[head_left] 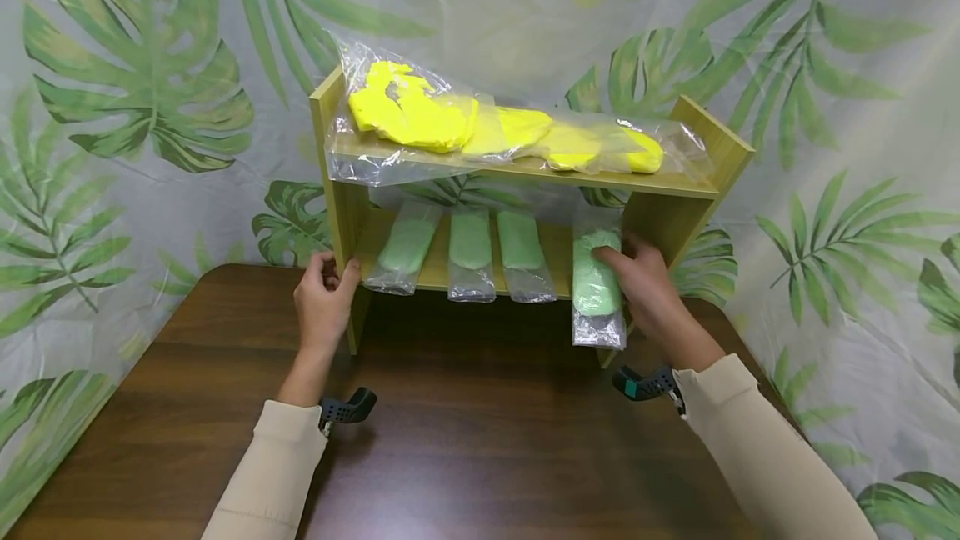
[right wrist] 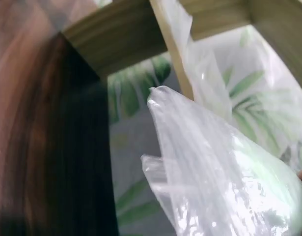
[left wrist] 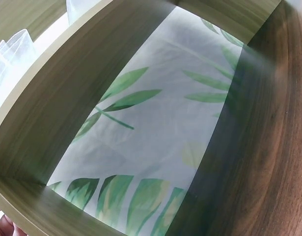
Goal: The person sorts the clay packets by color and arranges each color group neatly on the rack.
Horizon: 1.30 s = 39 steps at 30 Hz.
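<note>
A small two-tier wooden shelf (head_left: 336, 215) stands on the table in the head view. My left hand (head_left: 324, 298) grips the front edge of its left side panel, the thumb on the inner side. At the right end of the lower tier, my right hand (head_left: 651, 286) holds a light green packet in clear plastic (head_left: 596, 282), thumb on top. Its clear end sticks out past the tier's front edge; the right wrist view shows that crinkled plastic (right wrist: 190, 142) up close. Three similar green packets (head_left: 407, 244) lie side by side to its left. The right hand's other fingers are mostly hidden.
Several bright yellow pieces in clear plastic bags (head_left: 420, 115) lie along the upper tier, some plastic hanging over its front edge. The brown table (head_left: 480, 440) extends in front of the shelf. Behind hangs a leaf-patterned cloth (head_left: 510, 7). Each wrist wears a dark strapped device (head_left: 348, 407).
</note>
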{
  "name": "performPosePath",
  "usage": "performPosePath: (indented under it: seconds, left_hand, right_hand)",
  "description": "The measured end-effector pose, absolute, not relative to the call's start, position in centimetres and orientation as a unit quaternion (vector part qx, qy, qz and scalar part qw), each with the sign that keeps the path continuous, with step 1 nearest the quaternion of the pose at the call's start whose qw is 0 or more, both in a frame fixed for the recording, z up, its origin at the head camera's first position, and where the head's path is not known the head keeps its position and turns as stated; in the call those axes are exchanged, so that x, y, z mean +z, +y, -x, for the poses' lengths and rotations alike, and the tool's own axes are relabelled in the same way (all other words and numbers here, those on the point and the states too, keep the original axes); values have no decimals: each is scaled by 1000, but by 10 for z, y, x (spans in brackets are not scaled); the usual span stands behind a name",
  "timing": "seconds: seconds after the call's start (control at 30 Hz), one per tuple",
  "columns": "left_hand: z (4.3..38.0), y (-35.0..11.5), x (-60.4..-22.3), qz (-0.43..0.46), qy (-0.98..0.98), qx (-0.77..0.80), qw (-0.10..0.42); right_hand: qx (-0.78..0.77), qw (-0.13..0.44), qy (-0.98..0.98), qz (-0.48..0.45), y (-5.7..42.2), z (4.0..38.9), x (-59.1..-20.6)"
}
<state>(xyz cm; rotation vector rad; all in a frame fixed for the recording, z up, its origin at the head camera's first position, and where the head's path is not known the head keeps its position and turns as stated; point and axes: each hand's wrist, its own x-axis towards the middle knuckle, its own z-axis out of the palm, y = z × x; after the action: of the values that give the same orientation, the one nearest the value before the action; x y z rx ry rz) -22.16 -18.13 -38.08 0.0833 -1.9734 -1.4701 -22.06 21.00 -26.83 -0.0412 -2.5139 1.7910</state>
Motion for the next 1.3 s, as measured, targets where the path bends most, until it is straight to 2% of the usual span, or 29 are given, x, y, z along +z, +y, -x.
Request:
performPosePath:
  seconds: [0.27,0.8,1.1,1.3]
  left_hand:
    - [221,-181,-380,-33,-754,-565,335]
    - [221,-182,-381,-31,-756,-563,331]
    - [222,-180,-381,-30,-759,-560,330]
    - [220,-186,-377,-27,-776,-551,307]
  right_hand:
    - [555,50,-830,19,209,242,-273]
    - [438,217,-872,-10,198,277,-295]
    - [415,222,-882,-29,198,278,-299]
    - [421,216,-880,-29,197,276,-295]
